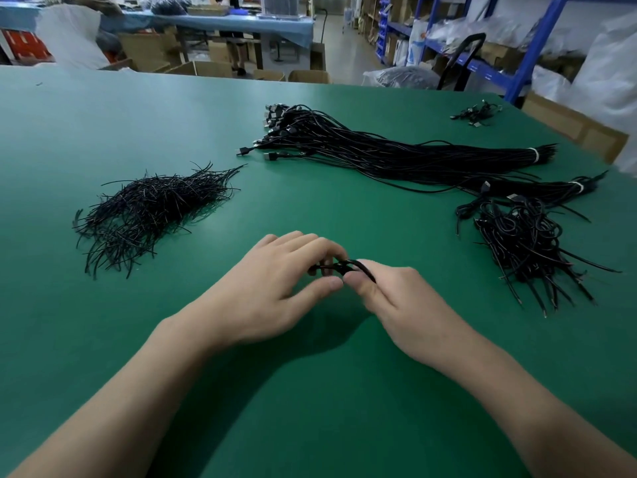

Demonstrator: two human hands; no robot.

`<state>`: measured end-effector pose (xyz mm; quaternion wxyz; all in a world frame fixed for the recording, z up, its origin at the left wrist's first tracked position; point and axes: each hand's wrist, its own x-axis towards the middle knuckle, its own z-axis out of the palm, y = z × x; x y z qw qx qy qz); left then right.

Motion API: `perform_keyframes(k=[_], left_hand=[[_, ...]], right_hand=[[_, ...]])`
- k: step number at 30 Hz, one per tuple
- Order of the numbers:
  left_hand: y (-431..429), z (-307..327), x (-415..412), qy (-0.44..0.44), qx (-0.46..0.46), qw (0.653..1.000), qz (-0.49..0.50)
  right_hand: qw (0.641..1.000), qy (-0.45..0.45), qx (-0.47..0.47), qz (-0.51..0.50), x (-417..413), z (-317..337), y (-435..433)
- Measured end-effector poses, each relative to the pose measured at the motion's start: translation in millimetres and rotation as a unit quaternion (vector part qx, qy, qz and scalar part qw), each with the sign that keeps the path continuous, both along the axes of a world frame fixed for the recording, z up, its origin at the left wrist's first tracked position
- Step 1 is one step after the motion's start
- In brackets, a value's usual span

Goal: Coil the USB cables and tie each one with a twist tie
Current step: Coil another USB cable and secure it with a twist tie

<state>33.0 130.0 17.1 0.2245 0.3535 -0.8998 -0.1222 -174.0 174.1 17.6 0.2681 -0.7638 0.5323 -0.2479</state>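
At the near middle of the green table mat (172, 115), the left hand (275, 281) pinched a small coiled black USB cable (358, 267); the right hand (389, 298) gripped its other side. Doing this well meant pinching the loops flat and winding the tie snugly at mid-coil (fingers hid any tie).

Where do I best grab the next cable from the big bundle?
Pinch a stray plug at the big bundle's left end, coming from the left: plugs lie fanned and free there, while a white band cinches the right end.
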Motion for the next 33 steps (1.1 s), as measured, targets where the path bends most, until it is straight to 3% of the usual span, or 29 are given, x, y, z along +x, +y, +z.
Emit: perform_keyframes(k=[3, 7, 10, 15, 20, 25, 33], left_hand=[[6, 8, -2, -0.037, -0.054, 0.997, 0.028], [11, 6, -20, -0.076, 0.017, 0.996, 0.042], [8, -4, -23, -0.068, 0.094, 0.992, 0.058], [1, -6, -13, -0.069, 0.073, 0.995, 0.004], [2, -12, -9, -0.059, 0.071, 0.996, 0.014], [6, -12, -19, -0.1, 0.004, 0.995, 0.015], [3, -10, -18, -0.111, 0.0, 0.994, 0.007]], right_hand=[[0.968, 0.228, -0.097, -0.046, 2, 2, -1], [0.925, 0.353, -0.142, -0.027, 12, -6, -2], [0.93, 0.351, -0.109, -0.016, 17, -7, -3], [0.95, 0.299, -0.093, -0.006, 12, -3, -2], [0.936, 0.338, -0.093, -0.038, -3, 2, -6], [0.936, 0.337, -0.099, -0.005, 4, -6, -5], [0.934, 0.339, -0.115, 0.003, 8, -6, -4]])
